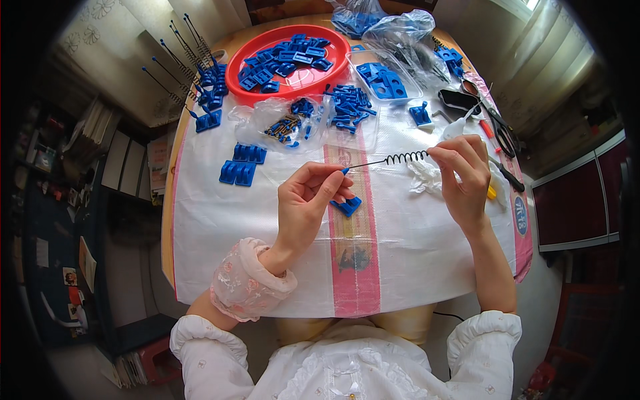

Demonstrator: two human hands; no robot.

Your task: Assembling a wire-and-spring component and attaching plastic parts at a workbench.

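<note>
A black wire [403, 158] spans the gap between my hands, straight on the left and wound into a spring coil on the right. My left hand [305, 200] pinches its left end, where a small blue plastic tip [345, 171] shows at the fingertips. At the coil's right end, the fingers of my right hand [465, 175] are closed on the wire. A blue plastic block [347, 206] lies on the table just below my left fingers, which partly cover it. To the left sit more slotted blue blocks [238, 173].
A red tray [232, 75] of blue parts stands at the back, beside a clear container [415, 89]. Loose blue pieces [350, 103] and a bag of brass-coloured parts [283, 129] lie before them. Spring wires [183, 67] stand upright in blocks at back left. Scissors [505, 137] lie right.
</note>
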